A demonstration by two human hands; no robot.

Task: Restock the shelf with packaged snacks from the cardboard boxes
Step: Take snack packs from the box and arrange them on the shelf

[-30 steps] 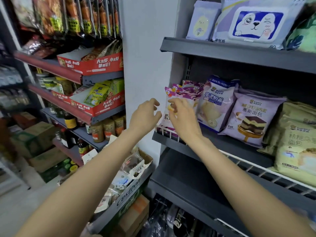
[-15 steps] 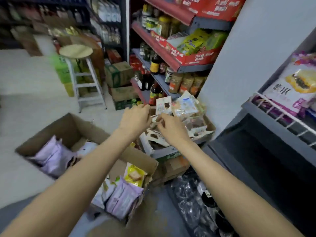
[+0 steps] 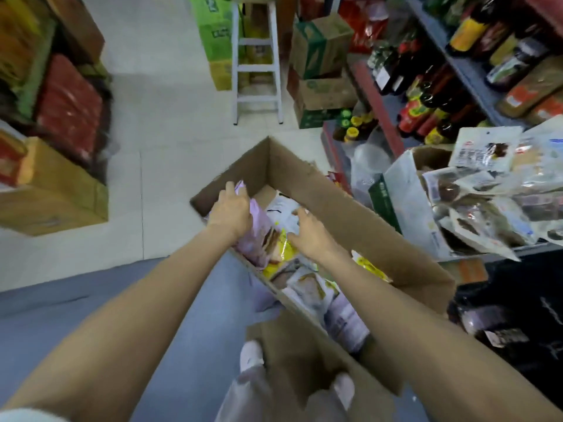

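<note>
An open cardboard box (image 3: pixel 359 214) stands on the floor below me, filled with packaged snacks. My left hand (image 3: pixel 233 208) grips the top edge of a purple snack packet (image 3: pixel 256 236) at the box's far end. My right hand (image 3: pixel 307 231) reaches into the box with spread fingers, over white and yellow packets (image 3: pixel 281 248). More purple and beige packets (image 3: pixel 344 324) lie nearer to me in the box. The snack shelf itself is out of view.
A second box of clear-wrapped snacks (image 3: pixel 475 202) sits at the right on a low shelf. Bottles and jars (image 3: pixel 426 95) line the shelves behind it. A white stool (image 3: pixel 257 65) and stacked cartons (image 3: pixel 320 71) stand on the tiled floor ahead. Boxes (image 3: pixel 54 190) stand at the left.
My view swung from the snack shelf down to the floor box. Both hands dropped from the shelf into the box, and my left hand took hold of a purple packet.
</note>
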